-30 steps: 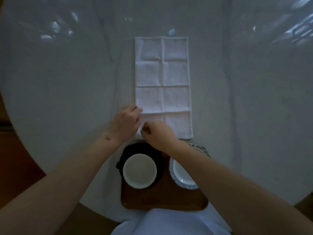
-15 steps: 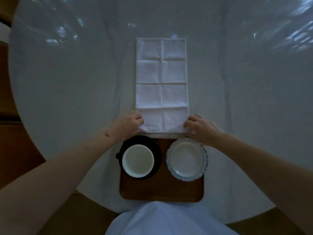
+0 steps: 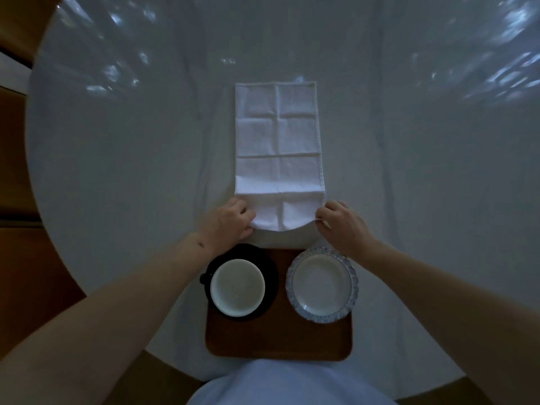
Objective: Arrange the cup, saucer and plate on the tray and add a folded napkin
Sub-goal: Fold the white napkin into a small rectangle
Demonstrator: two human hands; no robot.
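A white napkin [image 3: 277, 141] lies lengthwise on the round table, folded into a long creased strip. My left hand [image 3: 230, 220] pinches its near left corner and my right hand [image 3: 340, 223] pinches its near right corner. The near edge is raised off the cloth and sags between them. Just in front of me sits a brown wooden tray [image 3: 277, 343]. On its left stands a white cup [image 3: 237, 287] on a black saucer [image 3: 270, 276]. A small white plate [image 3: 321, 285] with a ruffled bluish rim rests on the tray's right side.
The table [image 3: 117, 171] is round and covered by a pale wrinkled cloth with light patches at the far side. Wooden floor shows at the left edge and bottom corners. My light blue clothing [image 3: 289, 384] is at the bottom.
My right hand moved from the napkin's left near corner to its right near corner. Both hands have now lifted the near edge off the table.
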